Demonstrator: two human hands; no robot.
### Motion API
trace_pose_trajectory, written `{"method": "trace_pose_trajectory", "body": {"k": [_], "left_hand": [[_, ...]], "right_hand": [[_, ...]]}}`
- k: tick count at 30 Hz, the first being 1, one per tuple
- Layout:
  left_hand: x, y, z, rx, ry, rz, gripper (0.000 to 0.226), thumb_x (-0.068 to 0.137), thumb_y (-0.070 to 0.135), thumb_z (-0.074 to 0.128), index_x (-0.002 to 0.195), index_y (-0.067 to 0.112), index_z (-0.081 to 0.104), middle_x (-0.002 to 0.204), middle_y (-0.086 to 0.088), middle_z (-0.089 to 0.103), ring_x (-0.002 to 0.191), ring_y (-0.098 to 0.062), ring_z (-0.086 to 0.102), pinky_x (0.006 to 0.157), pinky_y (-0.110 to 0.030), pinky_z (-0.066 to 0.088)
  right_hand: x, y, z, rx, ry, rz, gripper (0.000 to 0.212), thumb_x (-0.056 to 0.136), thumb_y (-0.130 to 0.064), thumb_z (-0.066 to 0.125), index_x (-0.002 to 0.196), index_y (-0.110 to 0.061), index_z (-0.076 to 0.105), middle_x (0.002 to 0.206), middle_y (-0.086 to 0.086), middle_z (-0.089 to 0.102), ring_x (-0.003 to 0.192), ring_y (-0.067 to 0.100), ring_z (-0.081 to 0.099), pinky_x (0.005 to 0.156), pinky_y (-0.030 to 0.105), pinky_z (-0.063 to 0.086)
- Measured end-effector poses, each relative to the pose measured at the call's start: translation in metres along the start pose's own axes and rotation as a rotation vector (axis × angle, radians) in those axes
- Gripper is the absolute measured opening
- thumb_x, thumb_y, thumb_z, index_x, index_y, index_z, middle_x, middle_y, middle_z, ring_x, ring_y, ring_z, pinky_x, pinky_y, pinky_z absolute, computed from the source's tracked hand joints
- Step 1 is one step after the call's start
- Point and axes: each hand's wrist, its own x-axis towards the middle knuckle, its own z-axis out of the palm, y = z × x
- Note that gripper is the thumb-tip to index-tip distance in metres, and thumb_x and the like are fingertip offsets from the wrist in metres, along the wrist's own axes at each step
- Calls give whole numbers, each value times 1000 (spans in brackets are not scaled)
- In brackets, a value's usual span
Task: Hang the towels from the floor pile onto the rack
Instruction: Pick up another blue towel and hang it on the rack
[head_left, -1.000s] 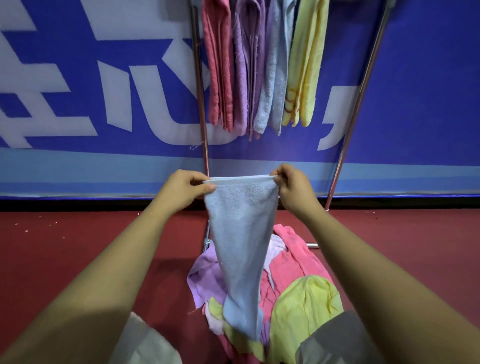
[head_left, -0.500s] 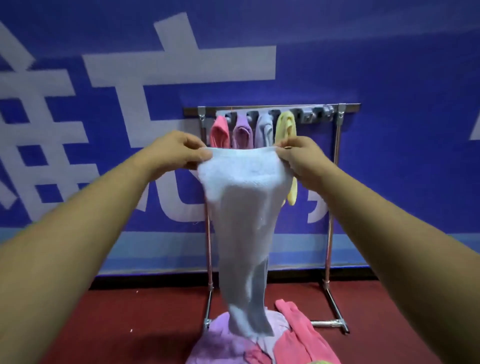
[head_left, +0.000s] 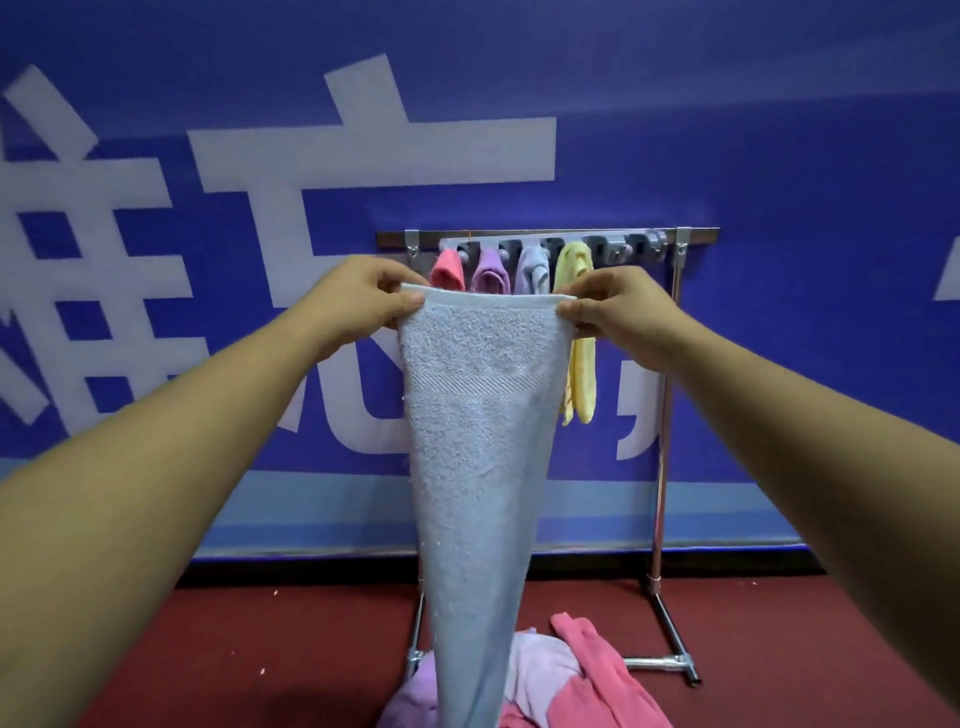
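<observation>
Pinch grips at both top corners of light blue towel (head_left: 467, 415): left hand (head_left: 358, 306) on one, right hand (head_left: 623, 322) on the other, top edge pulled level, cloth hanging straight down. Behind, metal rack (head_left: 667, 415) with pink towel (head_left: 448, 270), purple towel (head_left: 488, 273), lilac towel (head_left: 532, 270) and yellow towel (head_left: 581, 374) hung. Below, floor pile (head_left: 587, 680) on red floor (head_left: 260, 649).

Big white Chinese characters (head_left: 374, 150), one seemingly 志, cover the blue banner (head_left: 779, 156).
</observation>
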Motion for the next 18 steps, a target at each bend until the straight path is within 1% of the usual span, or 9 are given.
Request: {"method": "trace_pose_trajectory", "body": {"k": [2,4,6,9,11,12,14,16,18], "left_hand": [[0,4,-1,15,-51,-17,10,97,18,60,100,18,70,104,-10,69,97,-23,66,89,-38,57],[-4,9,-3,-14,-168,-23,12,99,21,57,98,15,67,105,-14,67,92,-21,65,89,-38,57],[-11,14,-5,-64,-300,-11,13,99,22,56,98,13,65,99,-14,64,85,-19,61,85,-34,56],[-20,23,-3,-128,-411,57,15,98,17,58,111,9,58,96,-17,61,84,-25,55,82,-36,51],[-24,30,0,-183,-441,107,20,98,12,58,118,13,57,103,-20,59,87,-26,56,85,-40,51],[-25,34,1,-185,-444,129,19,97,12,58,116,14,59,107,-18,60,90,-25,58,87,-40,52],[-25,40,1,-168,-475,157,17,96,11,59,112,12,65,107,-12,65,93,-20,64,89,-36,53],[-25,42,0,-198,-541,146,22,94,7,61,116,7,63,108,-9,70,100,-19,69,91,-32,56],[-25,41,0,-165,-558,162,27,95,3,59,122,5,60,110,-7,72,105,-19,70,89,-29,57]], "right_hand": [[3,2,1,-3,15,-10,13,95,-8,65,102,2,68,97,14,68,87,21,68,81,36,62],[7,4,2,26,30,7,10,95,-11,65,98,-2,69,96,12,67,86,20,68,81,39,61],[8,6,1,35,31,21,10,95,-11,66,98,-2,70,96,10,69,88,19,68,82,38,61],[9,11,2,51,39,44,15,93,-9,68,102,3,72,102,14,72,90,19,70,86,40,61],[9,13,6,93,43,65,10,92,-8,69,98,0,72,101,13,73,90,20,70,89,41,60],[8,13,9,120,44,71,7,92,-8,70,95,-3,72,99,11,73,90,20,70,90,40,59],[9,14,14,161,56,81,5,91,-10,71,94,-6,73,100,8,73,93,20,71,92,41,59],[11,16,15,186,74,87,8,91,-12,71,95,-6,74,103,10,73,95,23,71,93,43,58],[13,18,13,208,85,83,13,90,-13,72,99,-4,74,106,15,74,101,32,70,95,47,57]]}}
